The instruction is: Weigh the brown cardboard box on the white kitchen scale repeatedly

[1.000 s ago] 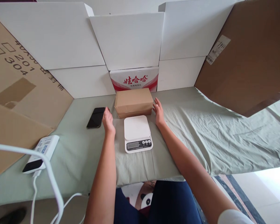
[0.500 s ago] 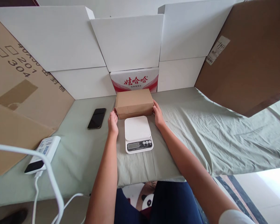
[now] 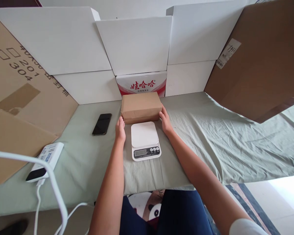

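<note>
A brown cardboard box (image 3: 141, 107) is held between my two hands, just behind a white digital kitchen scale (image 3: 145, 135). My left hand (image 3: 120, 129) presses on the box's left end, its fingers partly hidden along the side. On the right end, my right hand (image 3: 165, 120) grips the corner with its fingers against the cardboard. Nothing lies on the scale's white platform, and its small display looks blank. Whether the box's underside touches the cloth, I cannot tell.
A black smartphone (image 3: 102, 124) lies left of my left hand. Further left is a white power bank (image 3: 46, 161) with a white cable. White boxes (image 3: 134, 45) and a red-and-white printed carton (image 3: 141, 83) stand behind; large brown cartons (image 3: 254, 62) flank the green cloth (image 3: 193, 130).
The box has shifted very slightly back and to the right. My left hand has moved a little to the right along with it; the scale and phone stay put.
</note>
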`<state>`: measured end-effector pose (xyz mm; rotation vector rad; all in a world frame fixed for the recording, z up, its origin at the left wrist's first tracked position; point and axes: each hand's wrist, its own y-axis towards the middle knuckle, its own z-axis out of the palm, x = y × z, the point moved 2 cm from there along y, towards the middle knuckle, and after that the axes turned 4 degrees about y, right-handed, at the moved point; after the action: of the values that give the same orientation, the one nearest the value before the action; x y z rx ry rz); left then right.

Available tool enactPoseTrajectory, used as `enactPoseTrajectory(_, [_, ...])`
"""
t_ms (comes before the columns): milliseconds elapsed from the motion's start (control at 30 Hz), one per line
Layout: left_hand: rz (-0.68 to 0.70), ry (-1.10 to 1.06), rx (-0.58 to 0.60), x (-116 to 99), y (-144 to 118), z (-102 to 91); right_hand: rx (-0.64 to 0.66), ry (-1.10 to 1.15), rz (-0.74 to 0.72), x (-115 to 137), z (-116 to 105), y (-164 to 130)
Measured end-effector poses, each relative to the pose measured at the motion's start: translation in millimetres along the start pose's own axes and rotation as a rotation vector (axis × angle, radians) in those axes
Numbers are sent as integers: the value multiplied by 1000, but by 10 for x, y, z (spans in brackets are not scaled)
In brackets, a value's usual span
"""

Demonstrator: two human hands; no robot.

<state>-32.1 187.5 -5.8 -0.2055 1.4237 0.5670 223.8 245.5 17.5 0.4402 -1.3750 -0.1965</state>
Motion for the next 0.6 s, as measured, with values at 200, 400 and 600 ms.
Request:
enactPoseTrajectory(200, [194, 46, 6, -321, -270, -59, 1, -73, -121, 253, 33, -249])
enactPoseTrajectory(400, [223, 114, 50, -440, -973, -269, 6, -167, -170, 466, -122, -807])
enactPoseTrajectory(600, [157, 119, 16, -329, -1254, -394, -10, -265, -136, 488, -130, -970])
